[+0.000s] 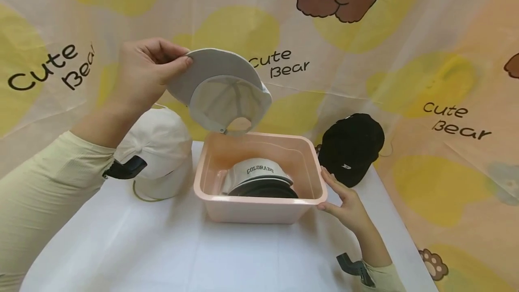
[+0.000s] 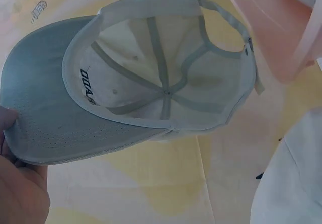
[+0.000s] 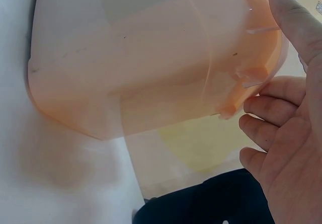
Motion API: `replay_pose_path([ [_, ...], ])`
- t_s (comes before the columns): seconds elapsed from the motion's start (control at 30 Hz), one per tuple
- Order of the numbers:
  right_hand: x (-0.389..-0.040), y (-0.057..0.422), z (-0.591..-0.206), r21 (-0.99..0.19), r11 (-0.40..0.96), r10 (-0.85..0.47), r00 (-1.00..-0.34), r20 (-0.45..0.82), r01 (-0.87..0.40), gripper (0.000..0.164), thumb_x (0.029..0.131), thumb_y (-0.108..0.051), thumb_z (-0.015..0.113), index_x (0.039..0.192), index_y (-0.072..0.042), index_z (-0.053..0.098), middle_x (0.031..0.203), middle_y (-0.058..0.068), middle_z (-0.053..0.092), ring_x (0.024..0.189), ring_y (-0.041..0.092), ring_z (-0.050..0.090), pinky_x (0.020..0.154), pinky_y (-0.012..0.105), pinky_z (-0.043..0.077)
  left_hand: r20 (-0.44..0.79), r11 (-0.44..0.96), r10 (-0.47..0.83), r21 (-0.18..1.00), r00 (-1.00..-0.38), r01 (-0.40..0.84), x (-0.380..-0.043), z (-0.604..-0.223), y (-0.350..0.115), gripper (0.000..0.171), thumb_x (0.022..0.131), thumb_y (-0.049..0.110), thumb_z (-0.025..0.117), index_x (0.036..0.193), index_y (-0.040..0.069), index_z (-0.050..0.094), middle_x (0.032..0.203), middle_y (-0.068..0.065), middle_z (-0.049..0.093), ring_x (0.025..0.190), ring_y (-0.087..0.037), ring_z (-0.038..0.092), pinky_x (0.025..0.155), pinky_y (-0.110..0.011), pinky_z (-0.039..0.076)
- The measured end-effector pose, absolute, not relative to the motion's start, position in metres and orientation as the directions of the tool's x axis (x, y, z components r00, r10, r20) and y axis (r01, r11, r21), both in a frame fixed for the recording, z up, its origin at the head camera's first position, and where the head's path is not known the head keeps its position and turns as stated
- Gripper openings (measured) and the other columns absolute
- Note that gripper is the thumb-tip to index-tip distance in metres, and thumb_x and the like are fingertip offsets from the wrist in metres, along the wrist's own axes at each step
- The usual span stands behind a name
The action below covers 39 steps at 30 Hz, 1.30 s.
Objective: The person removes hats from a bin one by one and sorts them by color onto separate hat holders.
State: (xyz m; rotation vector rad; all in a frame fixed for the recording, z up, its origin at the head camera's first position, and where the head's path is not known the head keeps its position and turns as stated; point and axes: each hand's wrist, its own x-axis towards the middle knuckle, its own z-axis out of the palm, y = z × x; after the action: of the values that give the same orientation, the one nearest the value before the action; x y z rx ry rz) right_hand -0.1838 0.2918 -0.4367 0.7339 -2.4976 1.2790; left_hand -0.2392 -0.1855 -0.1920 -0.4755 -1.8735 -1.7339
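Observation:
My left hand (image 1: 146,66) pinches the brim of a light grey cap (image 1: 219,66) between thumb and fingers. The cap hangs above the back left of a pink plastic bin (image 1: 251,212), its inside facing me; seams and a strap opening show in the left wrist view. Inside the bin lies a white cap lettered COLORADO (image 1: 259,168) with a dark brim. My right hand (image 1: 344,204) holds the bin's right front corner, thumb at the front and fingers along the side rim. In the right wrist view, its fingers (image 3: 274,110) bend under the rim.
Left of the bin, a white cap (image 1: 164,141) sits crown up, partly behind my left forearm. A black cap (image 1: 352,148) rests to the right, close behind my right hand. The white tabletop (image 1: 194,256) meets a bear-print cloth (image 1: 430,80).

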Motion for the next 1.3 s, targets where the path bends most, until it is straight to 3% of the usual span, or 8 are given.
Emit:
replay_pose_path([
  [0.2, -0.185, 0.294, -0.435, -0.693, 0.496, -0.312, -0.852, 0.420, -0.523, 0.089, 0.071, 0.000, 0.090, 0.151, -0.011, 0.051, 0.159, 0.010, 0.044, 0.147, -0.004, 0.032, 0.115, 0.009, 0.025, 0.631, 0.024, -0.139, 0.773, -0.764, 0.634, -0.244, -0.188, -0.197, 0.010, 0.078, -0.006, 0.084, 0.087, -0.003, 0.079, 0.074, -0.001, 0.076, 0.062, -0.009, 0.068, 0.059, -0.014, 0.055],
  [0.4, -0.187, 0.293, -0.433, -0.695, 0.494, -0.310, -0.853, 0.420, -0.522, 0.089, 0.071, 0.000, 0.090, 0.151, -0.012, 0.052, 0.159, 0.009, 0.044, 0.148, -0.002, 0.032, 0.116, 0.010, 0.025, 0.647, 0.051, -0.158, 0.760, -0.746, 0.648, -0.245, -0.187, -0.213, 0.010, 0.079, -0.006, 0.083, 0.088, -0.005, 0.079, 0.075, -0.001, 0.077, 0.063, -0.009, 0.069, 0.061, -0.014, 0.056],
  [0.67, -0.183, 0.292, -0.435, -0.693, 0.511, -0.312, -0.861, 0.401, -0.508, 0.090, 0.071, -0.003, 0.091, 0.151, -0.015, 0.052, 0.159, 0.007, 0.044, 0.150, 0.021, 0.033, 0.115, 0.011, 0.025, 0.698, 0.272, -0.169, 0.712, -0.696, 0.648, -0.237, -0.190, -0.233, 0.013, 0.082, -0.002, 0.081, 0.093, -0.007, 0.079, 0.078, 0.006, 0.077, 0.065, -0.006, 0.069, 0.062, -0.012, 0.056],
  [0.8, -0.183, 0.291, -0.435, -0.692, 0.514, -0.313, -0.862, 0.399, -0.507, 0.090, 0.071, -0.003, 0.091, 0.151, -0.016, 0.052, 0.160, 0.006, 0.044, 0.150, 0.028, 0.033, 0.114, 0.012, 0.025, 0.737, 0.312, -0.183, 0.671, -0.651, 0.672, -0.232, -0.192, -0.242, 0.009, 0.082, -0.004, 0.079, 0.091, -0.007, 0.080, 0.078, 0.006, 0.078, 0.064, -0.004, 0.069, 0.060, -0.011, 0.055],
  [0.97, -0.183, 0.291, -0.436, -0.689, 0.519, -0.311, -0.862, 0.399, -0.506, 0.090, 0.071, -0.003, 0.091, 0.151, -0.016, 0.052, 0.160, 0.005, 0.044, 0.151, 0.023, 0.033, 0.115, 0.014, 0.025, 0.771, 0.310, -0.204, 0.635, -0.603, 0.708, -0.224, -0.199, -0.254, 0.007, 0.082, -0.009, 0.077, 0.088, -0.006, 0.080, 0.080, 0.003, 0.079, 0.063, -0.003, 0.069, 0.058, -0.008, 0.053],
  [1.3, -0.183, 0.293, -0.438, -0.699, 0.502, -0.309, -0.860, 0.405, -0.510, 0.090, 0.071, -0.001, 0.091, 0.151, -0.014, 0.052, 0.159, 0.007, 0.044, 0.147, -0.003, 0.031, 0.114, 0.012, 0.025, 0.884, 0.360, -0.172, 0.467, -0.434, 0.808, -0.217, -0.230, -0.271, 0.007, 0.079, -0.018, 0.073, 0.084, -0.016, 0.076, 0.083, -0.003, 0.079, 0.070, -0.005, 0.071, 0.059, -0.008, 0.052],
])
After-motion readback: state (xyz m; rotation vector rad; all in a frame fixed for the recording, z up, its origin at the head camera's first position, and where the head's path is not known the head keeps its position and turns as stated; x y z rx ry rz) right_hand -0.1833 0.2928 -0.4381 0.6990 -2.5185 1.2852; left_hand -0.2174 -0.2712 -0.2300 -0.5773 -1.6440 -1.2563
